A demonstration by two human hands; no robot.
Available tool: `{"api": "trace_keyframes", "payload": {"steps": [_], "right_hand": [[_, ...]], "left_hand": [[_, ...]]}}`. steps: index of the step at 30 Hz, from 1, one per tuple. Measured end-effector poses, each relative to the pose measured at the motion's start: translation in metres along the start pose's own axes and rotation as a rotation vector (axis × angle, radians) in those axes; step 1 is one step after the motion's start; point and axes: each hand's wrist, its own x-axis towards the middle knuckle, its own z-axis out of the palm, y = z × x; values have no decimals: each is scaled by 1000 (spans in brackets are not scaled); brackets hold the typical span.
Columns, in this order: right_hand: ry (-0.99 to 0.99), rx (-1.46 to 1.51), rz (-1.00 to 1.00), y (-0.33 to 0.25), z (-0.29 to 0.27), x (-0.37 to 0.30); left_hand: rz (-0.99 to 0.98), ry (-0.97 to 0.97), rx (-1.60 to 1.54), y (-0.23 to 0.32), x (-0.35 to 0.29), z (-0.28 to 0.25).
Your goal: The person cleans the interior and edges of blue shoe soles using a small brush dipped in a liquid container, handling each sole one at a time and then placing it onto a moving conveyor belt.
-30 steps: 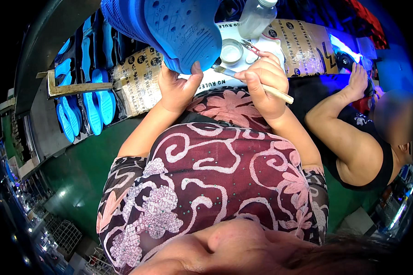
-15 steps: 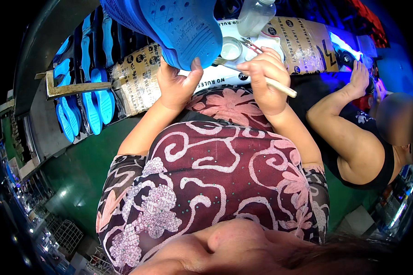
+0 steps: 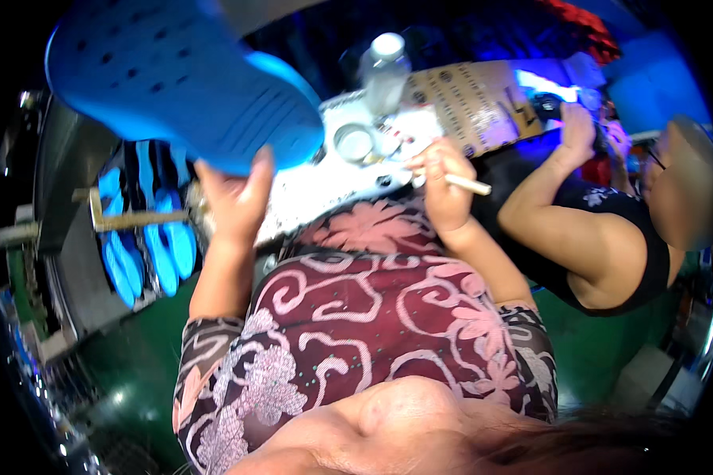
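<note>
One blue shoe (image 3: 214, 107), left of the dish (image 3: 340, 137), is gripped by your left hand (image 3: 234, 196), thumb over its edge; right of the dish, your right hand (image 3: 445, 180) curls its fingers round a brush (image 3: 469, 184). Work seems underway; you can't tell what's done or left.

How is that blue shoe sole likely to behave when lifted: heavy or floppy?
Probably light: the left hand alone supports the blue shoe sole near one end. Likely fairly stiff, since it juts past that grip without obvious droop.
</note>
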Motion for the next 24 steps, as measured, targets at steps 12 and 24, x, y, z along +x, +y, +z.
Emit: {"api": "trace_keyframes", "payload": {"steps": [12,24], "right_hand": [[132,7,395,2,-19,-36],[283,269,517,6,-19,-34]], "left_hand": [[-522,-949,-653,87,133,114],[-375,-476,-830,72,151,155]]}}
